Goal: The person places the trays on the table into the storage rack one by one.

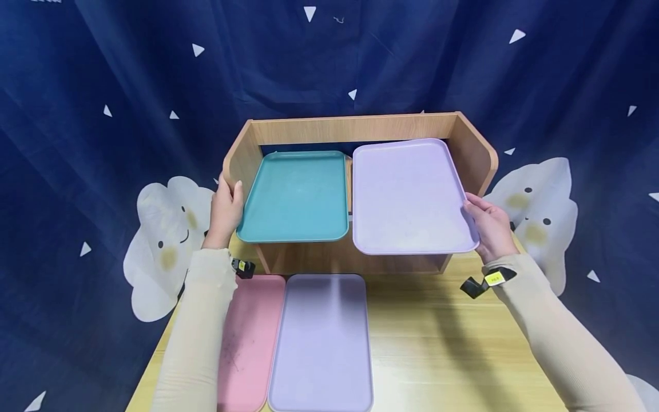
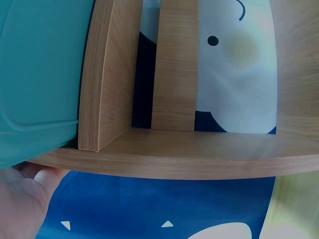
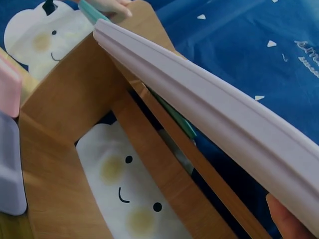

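A small wooden shelf (image 1: pixel 355 130) stands on the table. My left hand (image 1: pixel 225 210) grips the front edge of its left side panel, beside the teal tray (image 1: pixel 298 197). That tray lies on the left half of the shelf top. With my right hand (image 1: pixel 491 226) I hold a lilac tray (image 1: pixel 412 197) by its right edge, thumb on the upper face. It is raised over the shelf's right half, its near edge reaching past the shelf front. In the right wrist view, the lilac tray (image 3: pixel 214 109) is seen edge-on, tilted above the wooden boards.
A pink tray (image 1: pixel 252 343) and a second lilac tray (image 1: pixel 321 343) lie side by side on the wooden table (image 1: pixel 437 355), in front of the shelf. A dark blue curtain (image 1: pixel 288 63) with white triangles and cloud shapes hangs behind.
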`<state>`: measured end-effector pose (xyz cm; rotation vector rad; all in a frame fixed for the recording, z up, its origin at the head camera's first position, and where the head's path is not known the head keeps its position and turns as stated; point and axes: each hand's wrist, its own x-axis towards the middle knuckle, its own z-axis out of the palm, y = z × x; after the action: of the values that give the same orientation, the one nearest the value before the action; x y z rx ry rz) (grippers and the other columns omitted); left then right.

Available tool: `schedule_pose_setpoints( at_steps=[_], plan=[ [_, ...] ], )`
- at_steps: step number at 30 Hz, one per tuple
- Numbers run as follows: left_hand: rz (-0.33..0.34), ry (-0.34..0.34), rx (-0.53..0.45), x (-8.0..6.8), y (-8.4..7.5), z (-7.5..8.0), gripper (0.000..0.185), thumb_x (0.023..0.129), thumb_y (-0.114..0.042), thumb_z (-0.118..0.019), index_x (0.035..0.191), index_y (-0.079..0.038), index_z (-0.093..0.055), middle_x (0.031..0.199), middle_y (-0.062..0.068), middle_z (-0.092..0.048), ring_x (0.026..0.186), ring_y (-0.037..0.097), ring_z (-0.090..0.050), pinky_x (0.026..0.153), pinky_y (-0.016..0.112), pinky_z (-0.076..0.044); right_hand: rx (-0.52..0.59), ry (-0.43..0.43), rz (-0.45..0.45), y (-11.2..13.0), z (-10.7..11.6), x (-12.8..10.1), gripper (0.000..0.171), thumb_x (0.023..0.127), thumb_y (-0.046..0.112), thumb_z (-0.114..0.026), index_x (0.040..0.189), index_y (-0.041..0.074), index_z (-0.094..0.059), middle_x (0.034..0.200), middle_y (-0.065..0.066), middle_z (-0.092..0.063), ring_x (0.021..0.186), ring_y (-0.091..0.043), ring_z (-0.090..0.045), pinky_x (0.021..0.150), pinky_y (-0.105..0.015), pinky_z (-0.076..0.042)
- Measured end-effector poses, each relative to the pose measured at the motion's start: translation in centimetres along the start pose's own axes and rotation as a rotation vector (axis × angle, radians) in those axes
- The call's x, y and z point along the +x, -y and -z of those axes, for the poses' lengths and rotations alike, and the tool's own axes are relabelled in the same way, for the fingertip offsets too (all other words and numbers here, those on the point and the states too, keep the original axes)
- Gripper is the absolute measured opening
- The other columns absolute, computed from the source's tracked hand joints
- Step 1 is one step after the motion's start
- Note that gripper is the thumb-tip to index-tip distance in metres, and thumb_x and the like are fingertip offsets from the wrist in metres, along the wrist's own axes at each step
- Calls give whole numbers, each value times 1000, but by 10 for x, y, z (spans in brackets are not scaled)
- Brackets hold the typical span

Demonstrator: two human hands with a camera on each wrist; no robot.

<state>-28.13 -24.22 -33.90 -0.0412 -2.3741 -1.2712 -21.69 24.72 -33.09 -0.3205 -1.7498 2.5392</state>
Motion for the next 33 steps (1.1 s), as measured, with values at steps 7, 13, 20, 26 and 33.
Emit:
schedule_pose_setpoints(
  at_steps=[7, 13, 20, 26, 33],
  plan=[
    [-6, -8, 2, 1, 0, -1, 53, 100, -32, -38, 147, -10, -27, 137, 22, -48, 122, 34, -50, 100, 50, -40, 65, 14, -20, -2, 0, 7, 30, 95, 13, -55, 124, 8, -57, 89, 3, -66, 79, -9, -65, 65, -24, -54],
    [-13, -8, -9, 0, -1, -1, 53, 100, -32, -38, 147, -11, -27, 136, 22, -48, 122, 34, -50, 99, 51, -40, 4, -15, -72, 1, -4, 12, 56, 96, 18, -54, 146, 5, -32, 101, 3, -57, 80, -7, -64, 65, -23, -53],
    [-15, -4, -13, -1, -1, 0, 53, 100, -32, -38, 147, -10, -27, 136, 22, -48, 122, 34, -50, 99, 51, -40, 15, -20, -67, 0, -7, 17, 36, 96, 14, -53, 131, 9, -52, 93, 3, -60, 74, -7, -64, 61, -23, -53],
    [-5, 7, -15, 0, 0, -1, 54, 100, -34, -38, 148, -13, -25, 138, 21, -47, 123, 33, -49, 100, 51, -40, 52, -5, -72, 0, -6, 22, 9, 95, 12, -55, 99, 15, -62, 83, 4, -65, 72, -9, -64, 59, -26, -54],
    [17, 29, -27, 0, 2, 0, 56, 100, -38, -35, 150, -16, -21, 140, 19, -45, 125, 34, -48, 101, 52, -38, 46, 74, -55, -2, 2, 35, 8, 89, 11, -63, 91, 16, -69, 85, 2, -65, 74, -10, -64, 60, -27, -55]
  ],
)
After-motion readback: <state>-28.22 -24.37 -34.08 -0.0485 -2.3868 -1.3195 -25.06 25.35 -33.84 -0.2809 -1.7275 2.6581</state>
